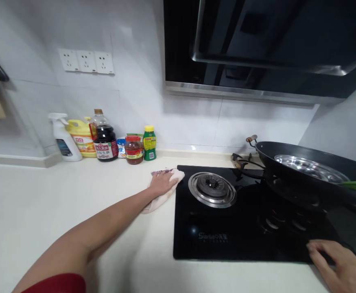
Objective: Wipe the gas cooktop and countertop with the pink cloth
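My left hand (162, 184) presses down on a white cloth (156, 204) with a purple patterned edge, its fingers over the fabric. The cloth lies on the pale counter against the left edge of the black glass gas stove (214, 221). Close by on the stove is a bare burner (212, 188) with a shiny metal ring. My right hand (339, 262) rests at the stove's front right edge, loosely bent, a gap between thumb and forefinger, nothing visible in it. Its other fingers are partly hidden.
A black wok (266, 156) holding a perforated metal tray (310, 167) sits on the right burner. Along the wall stand a spray bottle (64, 138), yellow detergent jug (81, 138), soy sauce bottle (104, 138), red-lidded jar (134, 150) and green bottle (149, 143). A range hood (257, 49) hangs above.
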A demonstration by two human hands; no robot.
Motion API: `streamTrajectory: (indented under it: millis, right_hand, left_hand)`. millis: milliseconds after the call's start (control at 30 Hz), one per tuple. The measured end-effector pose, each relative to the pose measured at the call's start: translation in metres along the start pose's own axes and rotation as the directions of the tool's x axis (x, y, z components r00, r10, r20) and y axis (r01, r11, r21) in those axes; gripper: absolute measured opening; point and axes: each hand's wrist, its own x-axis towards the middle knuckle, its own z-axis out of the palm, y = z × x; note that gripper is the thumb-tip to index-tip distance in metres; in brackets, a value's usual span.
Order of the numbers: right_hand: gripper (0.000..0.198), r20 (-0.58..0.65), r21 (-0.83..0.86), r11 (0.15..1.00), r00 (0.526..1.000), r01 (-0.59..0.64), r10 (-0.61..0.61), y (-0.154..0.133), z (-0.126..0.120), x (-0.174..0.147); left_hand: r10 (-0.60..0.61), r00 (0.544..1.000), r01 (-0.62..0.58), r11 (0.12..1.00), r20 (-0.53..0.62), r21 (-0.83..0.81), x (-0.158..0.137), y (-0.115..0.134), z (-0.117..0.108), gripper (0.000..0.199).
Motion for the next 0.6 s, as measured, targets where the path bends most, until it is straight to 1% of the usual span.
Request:
streamTrajectory:
  millis: [100, 233, 367, 500, 600]
  right_hand:
    - [0.042, 0.020, -0.048, 0.999, 1.000, -0.011, 0.012, -0.009, -0.004, 0.002]
    - [0.039, 0.056, -0.113, 0.993, 0.998, 0.030, -0.024, -0.016, -0.009, 0.001]
    - [0.038, 0.063, -0.126, 0.991, 0.997, 0.051, -0.043, -0.016, -0.009, 0.000]
    - [0.040, 0.050, -0.158, 0.983, 0.995, 0.094, -0.087, -0.008, -0.004, -0.001]
    - [0.040, 0.050, -0.146, 0.979, 0.989, 0.143, -0.137, -0.005, -0.002, -0.001]
  left_hand:
    - [0.016, 1.000, -0.016, 1.000, 0.000, -0.009, -0.041, 0.016, -0.004, 0.065]
    - [0.034, 0.999, -0.034, 0.999, 0.005, -0.020, -0.096, 0.037, -0.009, 0.067]
    - [0.060, 0.998, -0.059, 0.997, 0.014, -0.039, -0.153, 0.049, -0.016, 0.065]
    - [0.103, 0.992, -0.094, 0.988, 0.071, -0.123, -0.214, 0.048, -0.033, 0.063]
    - [0.108, 0.987, -0.088, 0.984, 0.122, -0.155, -0.253, 0.030, -0.048, 0.066]
